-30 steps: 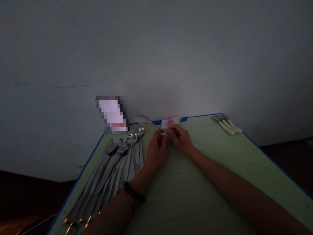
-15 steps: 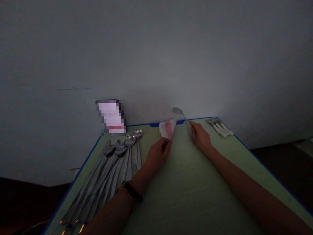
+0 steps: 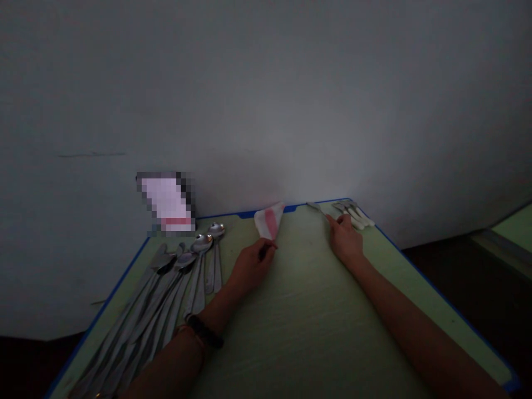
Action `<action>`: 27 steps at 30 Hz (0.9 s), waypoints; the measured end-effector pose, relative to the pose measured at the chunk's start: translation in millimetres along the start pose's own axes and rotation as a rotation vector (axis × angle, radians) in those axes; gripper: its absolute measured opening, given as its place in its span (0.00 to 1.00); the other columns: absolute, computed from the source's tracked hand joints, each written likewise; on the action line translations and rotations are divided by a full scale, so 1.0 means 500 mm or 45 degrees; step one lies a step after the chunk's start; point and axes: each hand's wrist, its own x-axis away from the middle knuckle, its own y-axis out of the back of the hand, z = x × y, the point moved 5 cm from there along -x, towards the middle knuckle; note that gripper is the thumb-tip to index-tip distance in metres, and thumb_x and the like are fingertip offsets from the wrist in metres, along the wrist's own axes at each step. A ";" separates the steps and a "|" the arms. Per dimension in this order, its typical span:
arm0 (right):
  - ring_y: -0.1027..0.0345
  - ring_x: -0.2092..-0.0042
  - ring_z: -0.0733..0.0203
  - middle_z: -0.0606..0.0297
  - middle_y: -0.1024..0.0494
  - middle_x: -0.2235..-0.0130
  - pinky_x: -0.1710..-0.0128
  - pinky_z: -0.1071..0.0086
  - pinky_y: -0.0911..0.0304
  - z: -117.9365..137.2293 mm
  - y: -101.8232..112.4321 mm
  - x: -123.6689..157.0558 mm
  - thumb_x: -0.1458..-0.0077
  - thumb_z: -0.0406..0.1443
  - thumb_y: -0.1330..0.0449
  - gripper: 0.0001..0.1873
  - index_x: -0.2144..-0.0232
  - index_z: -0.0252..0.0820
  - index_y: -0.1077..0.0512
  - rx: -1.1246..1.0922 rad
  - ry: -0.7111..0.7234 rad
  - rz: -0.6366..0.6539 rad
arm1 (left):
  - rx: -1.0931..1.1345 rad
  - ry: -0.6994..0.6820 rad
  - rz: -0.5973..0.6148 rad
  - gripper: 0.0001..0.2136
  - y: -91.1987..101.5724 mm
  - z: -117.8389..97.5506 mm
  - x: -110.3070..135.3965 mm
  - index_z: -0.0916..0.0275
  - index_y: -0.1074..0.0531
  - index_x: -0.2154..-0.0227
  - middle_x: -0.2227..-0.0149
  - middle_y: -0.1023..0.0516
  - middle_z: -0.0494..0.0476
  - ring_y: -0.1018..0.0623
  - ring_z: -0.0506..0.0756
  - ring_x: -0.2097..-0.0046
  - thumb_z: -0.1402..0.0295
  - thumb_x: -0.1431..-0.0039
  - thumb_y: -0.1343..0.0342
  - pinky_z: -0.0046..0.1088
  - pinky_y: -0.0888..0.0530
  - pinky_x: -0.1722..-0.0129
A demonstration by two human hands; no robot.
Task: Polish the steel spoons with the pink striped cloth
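Note:
My left hand (image 3: 252,265) is closed, pinching the lower corner of a white cloth with a pink stripe (image 3: 270,223) that stands up near the table's far edge. My right hand (image 3: 346,238) has its fingers closed on the handle of a metal spoon (image 3: 315,206). The spoon's head points left and away, low by the far edge, and part of its handle is hidden by the fingers. Just beyond that hand lie several pieces of cutlery with white handles (image 3: 362,220), side by side; their metal ends are too dim to tell apart.
Several metal spoons (image 3: 203,243) and other long cutlery lie in a spread pile along the left side of the green table (image 3: 307,316). A phone-like device with a blurred screen (image 3: 168,202) leans on the wall behind them. The wall (image 3: 266,100) borders the far edge.
My right hand has lowered the spoon from above the far edge towards the tabletop, closer to the white-handled cutlery. My left hand keeps the cloth. The view has turned slightly right.

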 end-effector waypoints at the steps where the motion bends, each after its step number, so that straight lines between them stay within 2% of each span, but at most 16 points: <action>1: 0.33 0.64 0.61 0.57 0.36 0.52 0.71 0.70 0.42 -0.004 0.000 0.000 0.39 0.36 0.57 0.23 0.43 0.54 0.41 0.002 -0.008 -0.003 | -0.006 -0.001 0.002 0.11 0.000 0.000 0.000 0.61 0.28 0.64 0.70 0.23 0.52 0.27 0.51 0.71 0.64 0.41 0.54 0.25 0.34 0.70; 7: 0.34 0.59 0.56 0.55 0.34 0.53 0.63 0.66 0.40 -0.021 -0.001 -0.006 0.41 0.35 0.55 0.22 0.45 0.49 0.37 0.038 -0.036 -0.022 | -0.005 -0.017 0.014 0.11 -0.002 -0.001 -0.001 0.62 0.28 0.64 0.69 0.23 0.53 0.26 0.51 0.71 0.64 0.42 0.53 0.25 0.33 0.69; 17: 0.38 0.54 0.55 0.54 0.33 0.52 0.58 0.66 0.44 -0.050 0.000 -0.015 0.40 0.32 0.56 0.22 0.47 0.44 0.35 0.036 -0.064 -0.058 | 0.017 0.011 0.026 0.11 -0.001 0.000 -0.001 0.61 0.29 0.65 0.69 0.23 0.53 0.26 0.51 0.70 0.63 0.42 0.53 0.26 0.33 0.68; 23: 0.44 0.50 0.50 0.54 0.35 0.49 0.54 0.61 0.48 -0.044 0.015 -0.012 0.41 0.34 0.53 0.21 0.47 0.48 0.34 0.079 -0.032 -0.144 | 0.008 -0.004 0.006 0.11 0.001 -0.004 -0.001 0.61 0.28 0.65 0.70 0.23 0.53 0.27 0.52 0.70 0.64 0.42 0.54 0.26 0.33 0.68; 27: 0.45 0.50 0.49 0.54 0.33 0.52 0.54 0.59 0.51 -0.040 0.013 -0.018 0.41 0.35 0.54 0.20 0.50 0.50 0.31 0.073 -0.013 -0.110 | 0.014 -0.003 0.014 0.11 0.002 -0.006 -0.001 0.61 0.28 0.65 0.69 0.23 0.53 0.26 0.52 0.70 0.64 0.43 0.53 0.26 0.32 0.68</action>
